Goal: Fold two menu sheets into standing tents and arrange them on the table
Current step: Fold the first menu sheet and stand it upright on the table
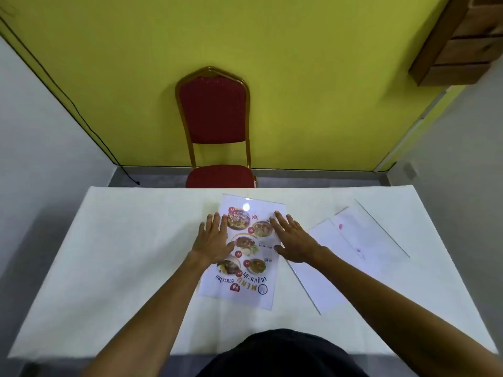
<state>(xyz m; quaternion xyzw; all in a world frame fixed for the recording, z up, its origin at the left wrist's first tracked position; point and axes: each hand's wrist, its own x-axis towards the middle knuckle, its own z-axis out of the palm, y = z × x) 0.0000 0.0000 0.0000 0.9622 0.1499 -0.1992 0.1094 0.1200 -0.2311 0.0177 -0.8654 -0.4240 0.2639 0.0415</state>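
Note:
A glossy printed menu sheet [246,270] with food photos lies flat and face up in the middle of the white table [122,254], its "MENU" heading upside down at the near end. My left hand [213,239] rests flat on its left edge with fingers spread. My right hand [292,239] rests flat on its right edge, fingers apart too. A second sheet [353,251] lies blank side up to the right, turned at an angle, with faint pink marks showing through. Neither hand grips anything.
A red padded chair [215,126] with a gold frame stands at the table's far side against a yellow wall. A black cable [81,115] runs down the left wall to the floor. A wooden shelf unit [460,39] hangs at the upper right.

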